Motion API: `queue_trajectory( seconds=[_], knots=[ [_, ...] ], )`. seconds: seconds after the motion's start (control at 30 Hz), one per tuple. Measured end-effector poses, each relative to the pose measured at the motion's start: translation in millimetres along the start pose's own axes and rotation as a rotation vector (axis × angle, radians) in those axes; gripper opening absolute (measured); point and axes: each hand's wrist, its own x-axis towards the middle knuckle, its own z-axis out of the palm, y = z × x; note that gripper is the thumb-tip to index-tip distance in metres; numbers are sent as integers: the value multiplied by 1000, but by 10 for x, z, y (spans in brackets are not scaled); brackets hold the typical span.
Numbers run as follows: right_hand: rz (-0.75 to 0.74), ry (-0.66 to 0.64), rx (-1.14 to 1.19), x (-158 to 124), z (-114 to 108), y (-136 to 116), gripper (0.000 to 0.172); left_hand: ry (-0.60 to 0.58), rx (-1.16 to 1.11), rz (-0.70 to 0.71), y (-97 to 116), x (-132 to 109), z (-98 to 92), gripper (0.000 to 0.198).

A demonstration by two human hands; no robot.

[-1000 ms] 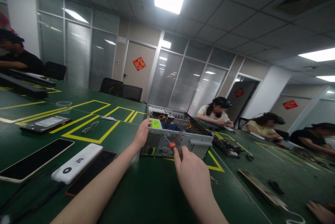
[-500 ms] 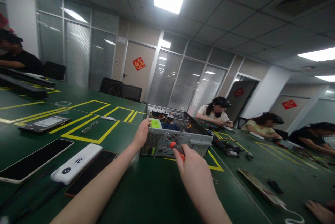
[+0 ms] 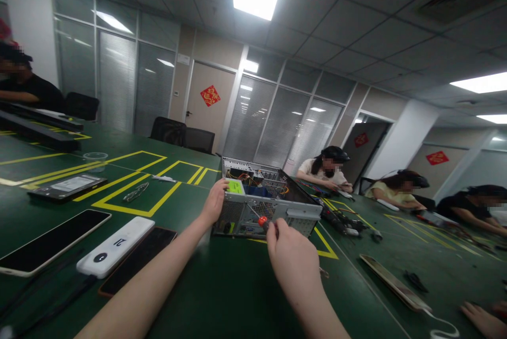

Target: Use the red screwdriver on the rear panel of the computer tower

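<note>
An opened metal computer case [image 3: 273, 213] lies on the green table, with coloured wires and boards showing inside. My left hand [image 3: 216, 201] is closed around its near left corner, by the box with a yellow-green label [image 3: 235, 187]. In my right hand [image 3: 291, 249] is a red-handled screwdriver [image 3: 262, 220], its thin shaft pointing up and left at the perforated panel facing me. Fingers cover most of the handle. Whether the tip sits in a screw is too small to tell.
Left of my arm lie a phone [image 3: 55, 241], a white power bank [image 3: 116, 246], a darker phone [image 3: 137, 260] and a hard drive [image 3: 67, 187]. Rightward are black parts with cables [image 3: 343, 218] and another phone [image 3: 396, 283]. Several people sit around the table; another person's hand [image 3: 481, 320] rests lower right.
My right hand has rolled on the screwdriver, and its fingers now cover more of the red handle. My left hand and the computer case stay put.
</note>
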Motion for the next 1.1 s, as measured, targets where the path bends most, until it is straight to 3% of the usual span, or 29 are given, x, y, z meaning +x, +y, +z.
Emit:
queue_trajectory(
  seconds=[0.1, 0.2, 0.3, 0.4, 0.5, 0.6, 0.77, 1.0, 1.1],
  knots=[
    [-52, 25, 52, -2, -12, 24, 19, 5, -1, 5, -13, -3, 1, 47],
    [-150, -32, 124, -33, -48, 69, 30, 4, 2, 7, -22, -8, 2, 49],
    [-229, -28, 200, -29, -76, 105, 27, 0, 8, 0, -13, -9, 1, 49],
    [-128, 79, 155, 14, -65, 104, 17, -2, 6, 1, 5, -7, -5, 48],
    [-27, 114, 60, 37, -33, 73, 28, -2, 7, -4, 16, -6, -11, 47],
    [-103, 57, 94, -1, -25, 35, 19, -6, 9, -9, 17, -8, -13, 48],
    [-220, -73, 156, -94, -41, 38, 46, -2, 4, -5, 18, -8, -6, 47],
    [-176, -14, 259, -64, -16, 112, 30, -2, 6, 0, 20, -6, -3, 46],
    [-44, -23, 235, 23, -48, 82, 23, -6, 12, 6, 7, -4, -1, 48]
  ],
)
